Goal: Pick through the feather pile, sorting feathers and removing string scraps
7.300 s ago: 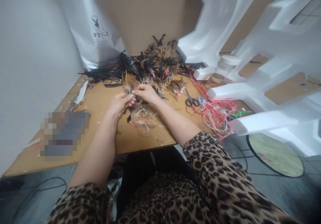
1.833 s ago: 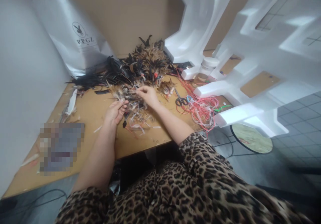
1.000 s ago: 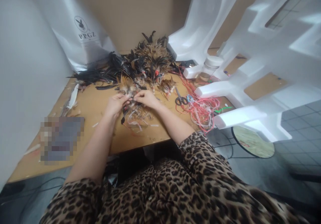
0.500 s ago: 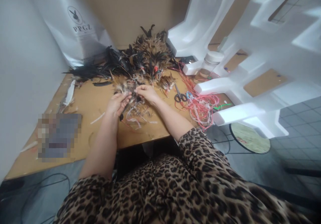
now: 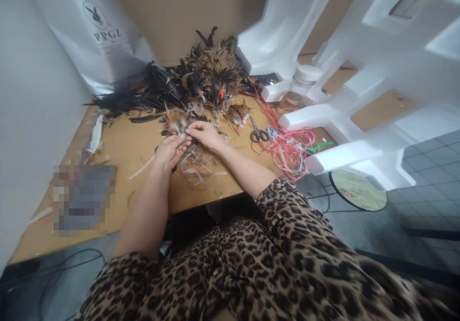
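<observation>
Tan tabletop [image 5: 125, 141], with scissors [image 5: 258, 132] as the landmark. Nearest, feather scraps [image 5: 197, 159] lie left of the scissors. Just beyond, likewise left of the scissors, the left hand [image 5: 168, 151] pinches the base of a brown tuft [image 5: 175, 119]; the right hand [image 5: 204, 133], its fingertips apart from the left's half a second earlier, now closes thumb and forefinger there too, so both hands appear to work one tuft. Strings [image 5: 292, 152] heap right of the scissors. Beyond them, leftward, rises the feather pile [image 5: 215, 67].
</observation>
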`<state>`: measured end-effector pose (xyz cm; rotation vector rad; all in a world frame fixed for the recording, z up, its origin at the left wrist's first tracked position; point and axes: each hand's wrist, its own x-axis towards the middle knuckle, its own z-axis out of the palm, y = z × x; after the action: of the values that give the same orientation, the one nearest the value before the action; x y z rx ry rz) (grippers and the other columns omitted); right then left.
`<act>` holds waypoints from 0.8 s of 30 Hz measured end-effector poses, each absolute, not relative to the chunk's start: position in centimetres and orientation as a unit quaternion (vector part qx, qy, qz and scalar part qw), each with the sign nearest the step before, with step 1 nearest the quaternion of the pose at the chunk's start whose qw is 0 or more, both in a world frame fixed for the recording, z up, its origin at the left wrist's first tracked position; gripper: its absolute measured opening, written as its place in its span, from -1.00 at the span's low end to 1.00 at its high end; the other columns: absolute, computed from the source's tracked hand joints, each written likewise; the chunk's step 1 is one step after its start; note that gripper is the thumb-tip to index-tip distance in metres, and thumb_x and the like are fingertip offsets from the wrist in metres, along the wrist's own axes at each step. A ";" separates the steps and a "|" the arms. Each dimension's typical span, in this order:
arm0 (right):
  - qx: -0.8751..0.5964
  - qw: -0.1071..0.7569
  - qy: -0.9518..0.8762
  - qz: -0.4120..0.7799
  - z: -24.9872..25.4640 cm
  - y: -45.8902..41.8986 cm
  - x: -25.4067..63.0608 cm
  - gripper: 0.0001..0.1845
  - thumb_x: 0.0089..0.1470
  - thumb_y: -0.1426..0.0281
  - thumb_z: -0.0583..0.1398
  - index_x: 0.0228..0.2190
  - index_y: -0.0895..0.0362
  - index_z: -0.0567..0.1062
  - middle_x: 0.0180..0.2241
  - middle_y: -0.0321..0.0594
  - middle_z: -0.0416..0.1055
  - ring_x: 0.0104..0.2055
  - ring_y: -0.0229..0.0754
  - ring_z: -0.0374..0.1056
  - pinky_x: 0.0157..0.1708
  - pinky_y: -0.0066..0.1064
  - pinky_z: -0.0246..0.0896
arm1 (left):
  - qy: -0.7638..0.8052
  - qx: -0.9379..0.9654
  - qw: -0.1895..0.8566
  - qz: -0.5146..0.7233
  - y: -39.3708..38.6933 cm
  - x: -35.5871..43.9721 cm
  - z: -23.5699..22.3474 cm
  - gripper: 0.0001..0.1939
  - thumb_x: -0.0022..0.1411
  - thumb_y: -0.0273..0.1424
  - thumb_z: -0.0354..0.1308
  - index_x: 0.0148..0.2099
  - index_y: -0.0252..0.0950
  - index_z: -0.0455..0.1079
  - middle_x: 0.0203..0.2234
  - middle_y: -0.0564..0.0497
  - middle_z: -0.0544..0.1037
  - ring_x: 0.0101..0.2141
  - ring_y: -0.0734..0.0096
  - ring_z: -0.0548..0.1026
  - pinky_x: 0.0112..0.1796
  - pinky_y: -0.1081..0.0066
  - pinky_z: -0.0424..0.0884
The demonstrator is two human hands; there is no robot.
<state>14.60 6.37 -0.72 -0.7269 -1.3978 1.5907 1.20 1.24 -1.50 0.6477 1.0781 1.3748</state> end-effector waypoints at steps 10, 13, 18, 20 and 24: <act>-0.279 0.444 -0.586 0.618 -1.2 6.5 14.7 -0.77 -0.18 0.32 0.26 -0.49 0.22 0.40 -0.59 -0.38 0.36 -0.54 -0.43 0.23 -0.46 -0.57 0.14 | 0.500 0.349 0.534 0.585 1.2 1.4 -1.7 -0.82 -0.10 -0.40 0.33 -0.49 -0.41 0.43 -0.60 -0.01 0.52 -0.62 0.65 0.42 -0.57 0.66 0.31; -0.266 0.427 -0.580 0.641 -1.0 6.4 14.8 -0.74 -0.20 0.30 0.28 -0.47 0.21 0.39 -0.58 -0.38 0.36 -0.52 -0.41 0.25 -0.45 -0.56 0.15 | 0.501 0.371 0.500 0.601 1.4 1.3 -1.9 -0.79 -0.13 -0.37 0.34 -0.50 -0.40 0.42 -0.61 -0.01 0.52 -0.63 0.62 0.43 -0.59 0.64 0.31; -0.271 0.426 -0.592 0.628 -0.5 6.0 15.0 -0.70 -0.24 0.27 0.30 -0.54 0.21 0.35 -0.64 -0.42 0.28 -0.56 -0.43 0.17 -0.48 -0.56 0.09 | 0.509 0.408 0.475 0.591 1.3 1.4 -2.0 -0.77 -0.16 -0.34 0.34 -0.52 -0.39 0.40 -0.58 -0.05 0.54 -0.60 0.53 0.47 -0.58 0.58 0.35; -0.269 0.427 -0.601 0.620 -0.5 6.0 15.1 -0.70 -0.22 0.25 0.29 -0.56 0.22 0.36 -0.65 -0.42 0.27 -0.57 -0.44 0.14 -0.50 -0.56 0.05 | 0.512 0.420 0.476 0.578 1.2 1.4 -1.9 -0.78 -0.16 -0.35 0.33 -0.51 -0.40 0.42 -0.55 -0.07 0.55 -0.60 0.53 0.47 -0.57 0.57 0.36; -0.263 0.431 -0.611 0.610 -0.6 6.2 15.3 -0.68 -0.21 0.23 0.29 -0.58 0.23 0.37 -0.66 -0.42 0.26 -0.58 -0.45 0.09 -0.52 -0.56 -0.01 | 0.507 0.423 0.491 0.568 0.9 1.5 -1.4 -0.79 -0.15 -0.38 0.33 -0.46 -0.41 0.44 -0.53 -0.08 0.56 -0.61 0.55 0.46 -0.58 0.58 0.35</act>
<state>15.29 6.20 -0.63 -0.6568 -1.5237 1.5218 1.54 0.95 -1.42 1.0276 1.2323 1.3790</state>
